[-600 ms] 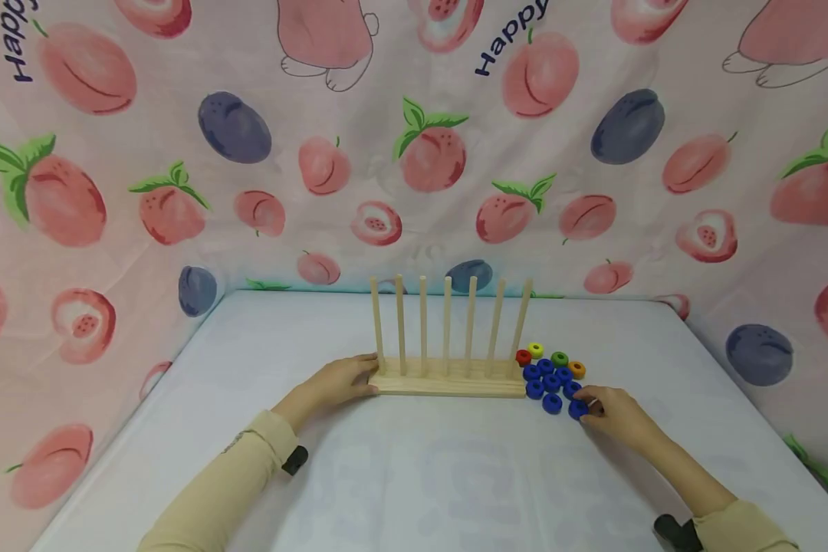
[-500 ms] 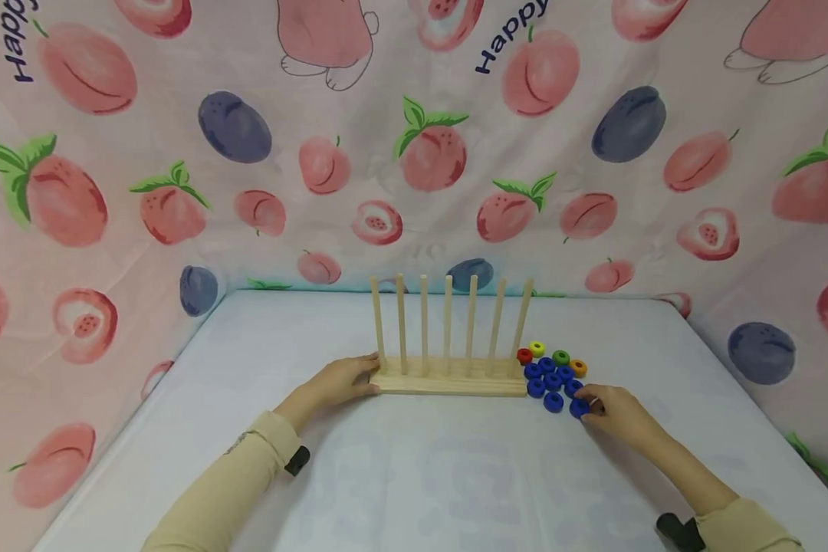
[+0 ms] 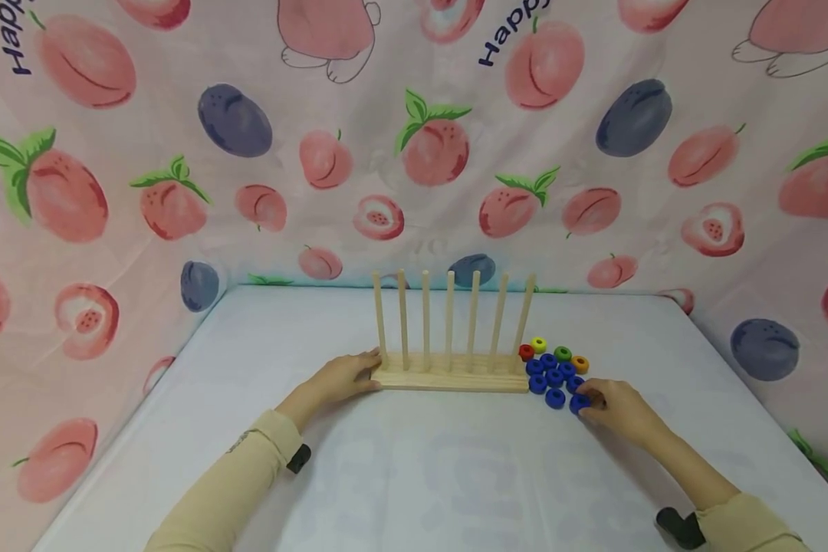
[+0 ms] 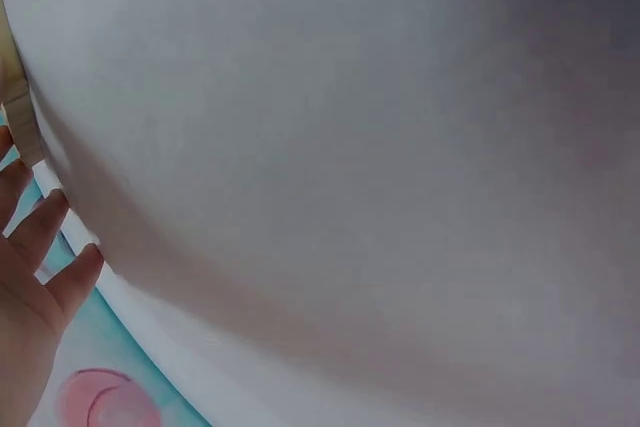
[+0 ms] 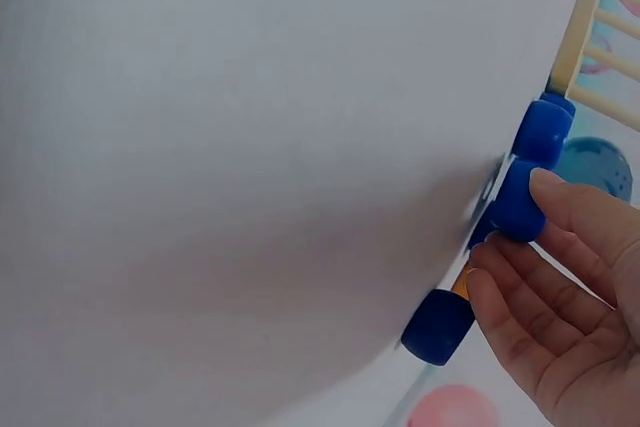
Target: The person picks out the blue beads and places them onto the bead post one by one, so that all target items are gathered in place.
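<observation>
A wooden peg rack (image 3: 450, 377) with a row of upright dowels stands on the white table. At its left end my left hand (image 3: 345, 377) holds the base, thumb in front and fingers behind; the left wrist view catches only the base's end (image 4: 22, 122) beside spread fingers. To the right of the rack lies a cluster of blue ring beads (image 3: 554, 376). My right hand (image 3: 621, 410) pinches a blue bead (image 5: 518, 202) at the cluster's near right edge, its thumb on the bead. Another blue bead (image 5: 438, 327) sits close by the fingertips. The dowels carry no beads.
Behind the blue beads lie a red bead (image 3: 527, 352), a yellow bead (image 3: 539, 344), a green bead (image 3: 562, 353) and an orange bead (image 3: 579, 364). A fruit-printed cloth (image 3: 414, 222) hangs beyond the table's (image 3: 428, 475) back edge.
The head view has tilted slightly, so the whole scene sits a little higher. Both hands stay at the same places, the left at the rack, the right at the blue bead.
</observation>
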Tool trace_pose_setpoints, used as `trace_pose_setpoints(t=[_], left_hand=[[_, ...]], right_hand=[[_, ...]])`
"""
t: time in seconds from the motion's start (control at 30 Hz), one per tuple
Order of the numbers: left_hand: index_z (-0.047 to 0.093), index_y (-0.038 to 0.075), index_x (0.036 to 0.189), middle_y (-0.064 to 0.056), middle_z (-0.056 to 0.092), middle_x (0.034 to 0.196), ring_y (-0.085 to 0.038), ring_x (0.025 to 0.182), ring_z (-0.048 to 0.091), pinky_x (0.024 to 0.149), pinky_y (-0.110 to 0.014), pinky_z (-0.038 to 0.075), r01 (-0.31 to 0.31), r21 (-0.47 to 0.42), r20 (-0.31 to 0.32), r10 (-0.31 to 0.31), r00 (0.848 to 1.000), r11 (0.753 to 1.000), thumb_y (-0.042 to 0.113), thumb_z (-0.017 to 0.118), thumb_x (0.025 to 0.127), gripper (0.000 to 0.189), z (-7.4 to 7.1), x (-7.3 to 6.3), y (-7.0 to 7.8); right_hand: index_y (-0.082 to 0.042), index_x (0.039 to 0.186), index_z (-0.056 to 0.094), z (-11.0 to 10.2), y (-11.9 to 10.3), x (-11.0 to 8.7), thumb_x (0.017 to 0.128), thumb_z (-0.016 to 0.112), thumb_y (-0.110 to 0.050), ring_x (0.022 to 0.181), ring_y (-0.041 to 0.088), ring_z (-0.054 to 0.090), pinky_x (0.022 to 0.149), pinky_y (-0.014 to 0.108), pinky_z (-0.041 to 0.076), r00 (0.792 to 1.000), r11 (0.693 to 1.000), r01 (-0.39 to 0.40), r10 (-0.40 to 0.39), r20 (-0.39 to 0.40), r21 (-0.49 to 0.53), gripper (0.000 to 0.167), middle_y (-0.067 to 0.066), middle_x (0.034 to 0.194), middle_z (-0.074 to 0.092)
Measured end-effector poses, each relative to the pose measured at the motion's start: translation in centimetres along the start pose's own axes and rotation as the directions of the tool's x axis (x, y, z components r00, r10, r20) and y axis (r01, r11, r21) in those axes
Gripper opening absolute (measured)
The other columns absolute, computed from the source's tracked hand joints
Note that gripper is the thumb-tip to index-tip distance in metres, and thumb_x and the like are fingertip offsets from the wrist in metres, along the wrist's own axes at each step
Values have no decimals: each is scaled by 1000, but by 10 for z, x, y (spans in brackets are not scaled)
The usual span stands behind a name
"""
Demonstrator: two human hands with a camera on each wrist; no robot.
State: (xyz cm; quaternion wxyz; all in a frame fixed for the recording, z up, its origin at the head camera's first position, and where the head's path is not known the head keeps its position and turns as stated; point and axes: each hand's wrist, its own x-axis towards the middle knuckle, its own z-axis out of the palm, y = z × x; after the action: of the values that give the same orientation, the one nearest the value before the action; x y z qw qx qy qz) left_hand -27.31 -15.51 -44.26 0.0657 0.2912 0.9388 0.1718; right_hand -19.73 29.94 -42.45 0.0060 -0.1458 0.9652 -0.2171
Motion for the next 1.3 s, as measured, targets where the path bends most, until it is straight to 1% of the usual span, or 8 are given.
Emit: trace_pose_setpoints(t=[0.17,0.27,0.57,0.8,0.97,1.17,1.3], left_hand=[[41,-2,140,-15,37,149,-34,133,41,109,-47,36,4,8,2,-4,1000,1000,36,58,92,64,0,0,1],[38,-1,142,-15,36,149,-35,133,41,109,-48,36,15,14,-3,-15,1000,1000,37,58,92,66,-1,-1,2],[39,0,142,-14,33,150,-33,135,38,109,-50,34,5,8,5,-5,1000,1000,37,57,92,64,-2,-1,3],[43,-1,139,-17,39,146,-36,129,46,107,-47,39,-2,21,-18,2,1000,1000,35,59,91,62,-2,-1,5],[44,-2,138,-18,40,145,-36,128,47,106,-47,39,5,11,-21,-5,1000,1000,34,60,90,63,-1,-2,4],[44,-2,138,-18,40,145,-36,129,46,107,-46,38,12,-5,-16,-13,1000,1000,35,61,90,63,0,-1,3],[45,-2,138,-18,41,144,-37,127,47,106,-47,39,11,-8,-19,-11,1000,1000,34,61,90,62,0,-1,3]], right_hand=[[8,98,65,-2,-3,-1,78,73,-4,76,23,65,64,35,55,1000,1000,6,-6,-24,-3,25,16,88,70],[9,99,65,-2,-6,1,78,73,-4,77,24,65,65,35,56,999,1000,15,-15,-30,3,26,17,89,70],[10,101,65,-3,-14,2,77,74,-6,78,24,65,67,37,56,999,1000,5,-5,-33,-6,30,17,89,69],[10,104,65,-4,-25,-1,79,72,-9,82,26,65,72,41,56,1000,1000,-20,21,-15,5,32,18,94,69],[6,104,66,-2,-33,0,80,73,-10,84,26,65,75,42,56,999,1000,22,-22,-39,-1,29,15,94,70],[4,102,66,-2,-44,6,80,73,-11,86,27,67,77,43,56,998,999,52,-52,-28,13,27,14,94,70],[4,101,66,-2,-52,10,80,74,-11,86,28,68,77,43,56,995,996,88,-87,-39,12,27,15,94,71]])
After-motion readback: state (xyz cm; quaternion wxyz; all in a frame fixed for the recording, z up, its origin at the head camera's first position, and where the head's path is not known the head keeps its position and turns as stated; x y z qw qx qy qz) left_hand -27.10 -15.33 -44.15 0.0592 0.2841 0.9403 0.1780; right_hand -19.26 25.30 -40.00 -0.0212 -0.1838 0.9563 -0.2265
